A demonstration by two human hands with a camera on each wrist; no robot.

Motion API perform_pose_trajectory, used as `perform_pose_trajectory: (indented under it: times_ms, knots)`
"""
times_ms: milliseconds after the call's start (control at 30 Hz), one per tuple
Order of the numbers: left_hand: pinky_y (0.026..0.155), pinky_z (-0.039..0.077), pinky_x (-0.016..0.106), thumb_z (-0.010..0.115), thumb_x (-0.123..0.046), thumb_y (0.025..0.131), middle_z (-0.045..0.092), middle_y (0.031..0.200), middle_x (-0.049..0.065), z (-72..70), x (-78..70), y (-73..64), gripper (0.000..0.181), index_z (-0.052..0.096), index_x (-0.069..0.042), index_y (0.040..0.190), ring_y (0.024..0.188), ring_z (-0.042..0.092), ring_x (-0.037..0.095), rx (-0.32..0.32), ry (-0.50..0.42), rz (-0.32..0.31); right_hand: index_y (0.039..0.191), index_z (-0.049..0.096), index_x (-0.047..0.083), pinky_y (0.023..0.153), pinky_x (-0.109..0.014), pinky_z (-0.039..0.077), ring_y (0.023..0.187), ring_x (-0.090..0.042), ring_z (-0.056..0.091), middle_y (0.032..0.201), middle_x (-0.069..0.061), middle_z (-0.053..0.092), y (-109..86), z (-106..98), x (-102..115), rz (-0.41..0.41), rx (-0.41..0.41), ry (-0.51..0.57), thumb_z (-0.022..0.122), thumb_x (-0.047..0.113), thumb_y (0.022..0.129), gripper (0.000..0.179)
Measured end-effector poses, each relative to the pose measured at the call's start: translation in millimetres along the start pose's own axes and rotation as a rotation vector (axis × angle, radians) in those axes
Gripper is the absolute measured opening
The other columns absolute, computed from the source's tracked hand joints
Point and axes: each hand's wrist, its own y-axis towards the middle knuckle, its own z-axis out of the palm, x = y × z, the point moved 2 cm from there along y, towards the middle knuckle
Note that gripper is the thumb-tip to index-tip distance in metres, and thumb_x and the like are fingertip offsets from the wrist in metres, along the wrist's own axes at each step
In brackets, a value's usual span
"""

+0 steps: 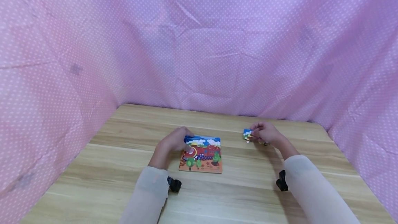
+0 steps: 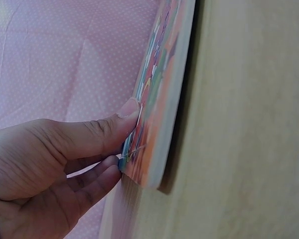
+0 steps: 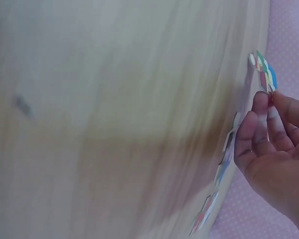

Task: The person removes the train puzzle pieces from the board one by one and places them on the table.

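In the head view the light is soft and rather bright; the pink cloth (image 1: 87, 37) looks paler on the left and more purple on the right. A soft brown shadow lies on the table (image 1: 99, 168) beside the right sleeve (image 1: 317, 189). Both wrist views are dimmer and greyish, with the wood grain blurred. A narrow dark shadow follows the edge of the picture board (image 2: 159, 99), and the small pieces (image 3: 205, 211) look unsharp.
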Motion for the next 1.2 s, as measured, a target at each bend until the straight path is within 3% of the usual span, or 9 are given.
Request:
perform_pose_trajectory:
  times_ms: [267,433,733,1200]
  knots:
    - [0.112,0.043,0.05,0.084,-0.01,0.086,0.061,0.134,0.01,0.5,-1.1,-3.1,0.053,0.066,-0.007,0.135,0.129,0.054,0.032,0.002,-0.014,-0.007,0.114,0.061,-0.012,0.058,-0.027,0.053,0.074,-0.016,0.06,0.094,-0.018,0.068,1.0,-0.7,-4.9,-0.056,-0.093,-0.2,0.062,-0.002,0.098,0.019]
    - [0.112,0.044,0.05,0.083,-0.009,0.086,0.061,0.134,0.011,1.2,-1.6,-3.4,0.051,0.067,-0.007,0.135,0.128,0.054,0.031,0.0,-0.017,-0.011,0.109,0.064,-0.01,0.056,-0.027,0.052,0.072,-0.016,0.059,0.09,-0.015,0.066,3.5,-0.8,-7.2,-0.097,-0.094,-0.291,0.062,-0.002,0.097,0.015]
    - [0.112,0.044,0.05,0.084,-0.011,0.086,0.061,0.136,0.01,2.3,-0.5,-3.5,0.051,0.067,-0.009,0.135,0.128,0.054,0.031,-0.002,-0.012,-0.011,0.097,0.069,-0.004,0.074,-0.035,0.049,0.082,-0.024,0.059,0.086,-0.011,0.067,9.1,1.2,-7.7,-0.226,-0.135,-0.503,0.065,-0.004,0.092,0.006]
    - [0.113,0.042,0.05,0.084,-0.011,0.086,0.059,0.138,0.009,1.6,1.1,-2.4,0.052,0.066,-0.009,0.135,0.131,0.052,0.031,0.012,-0.018,-0.006,0.09,0.07,0.0,0.077,-0.039,0.052,0.083,-0.024,0.06,0.086,-0.01,0.067,8.5,3.0,-3.9,-0.215,-0.098,-0.56,0.067,-0.007,0.088,0.007]
